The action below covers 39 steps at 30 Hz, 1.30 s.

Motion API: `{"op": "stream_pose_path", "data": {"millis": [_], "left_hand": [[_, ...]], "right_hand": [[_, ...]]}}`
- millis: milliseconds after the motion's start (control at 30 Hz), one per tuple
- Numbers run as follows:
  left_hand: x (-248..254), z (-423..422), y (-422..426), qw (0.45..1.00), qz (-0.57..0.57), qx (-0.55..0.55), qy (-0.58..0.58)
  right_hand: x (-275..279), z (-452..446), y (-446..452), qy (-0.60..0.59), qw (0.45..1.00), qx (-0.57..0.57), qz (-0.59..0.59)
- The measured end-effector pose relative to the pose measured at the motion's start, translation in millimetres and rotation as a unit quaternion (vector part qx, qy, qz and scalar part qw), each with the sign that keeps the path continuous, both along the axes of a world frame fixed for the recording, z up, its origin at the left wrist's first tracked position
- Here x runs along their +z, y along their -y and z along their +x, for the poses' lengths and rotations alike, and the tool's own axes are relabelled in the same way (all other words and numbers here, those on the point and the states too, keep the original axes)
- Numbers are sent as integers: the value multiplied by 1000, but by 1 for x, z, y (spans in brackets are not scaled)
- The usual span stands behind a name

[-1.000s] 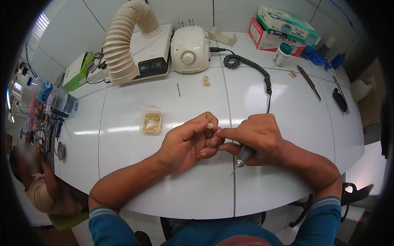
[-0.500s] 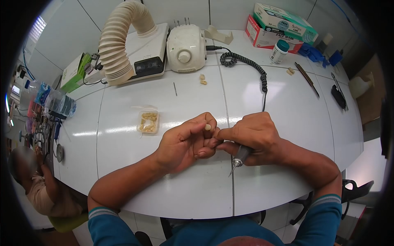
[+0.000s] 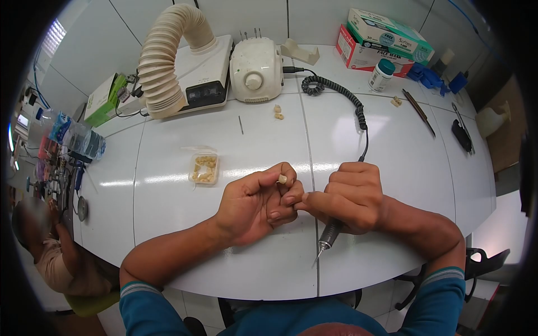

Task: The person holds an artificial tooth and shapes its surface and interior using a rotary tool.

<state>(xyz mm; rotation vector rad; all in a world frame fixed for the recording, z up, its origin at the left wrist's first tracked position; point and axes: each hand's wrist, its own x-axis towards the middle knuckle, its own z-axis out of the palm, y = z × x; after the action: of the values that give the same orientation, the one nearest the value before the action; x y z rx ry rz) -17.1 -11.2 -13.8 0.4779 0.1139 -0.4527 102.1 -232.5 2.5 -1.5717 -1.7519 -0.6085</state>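
Across the frame, a glossy white tabletop (image 3: 168, 224) is seen. At the centre, a small cream-coloured piece (image 3: 282, 180), blocky and tooth-like, is pinched between thumb and index finger of the left hand (image 3: 255, 204). A dark-handled drill (image 3: 330, 234), its thin bit pointed toward the bottom of the frame, is gripped by the curled right hand (image 3: 356, 196). Compared with half a second ago, the piece has been turned and the drill lowered.
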Motion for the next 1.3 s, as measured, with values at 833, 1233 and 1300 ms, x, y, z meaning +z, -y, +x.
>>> {"op": "stream_pose_path", "data": {"millis": [833,1233,1300], "left_hand": [[2,17,-18,853,485,128,145],[6,15,-14,834,521,116,139],[5,14,-14,832,522,122,146]], "right_hand": [[6,23,3,-131,926,-229,-270],[4,22,4,-99,929,-237,-266],[4,21,4,-95,929,-239,-266]]}}
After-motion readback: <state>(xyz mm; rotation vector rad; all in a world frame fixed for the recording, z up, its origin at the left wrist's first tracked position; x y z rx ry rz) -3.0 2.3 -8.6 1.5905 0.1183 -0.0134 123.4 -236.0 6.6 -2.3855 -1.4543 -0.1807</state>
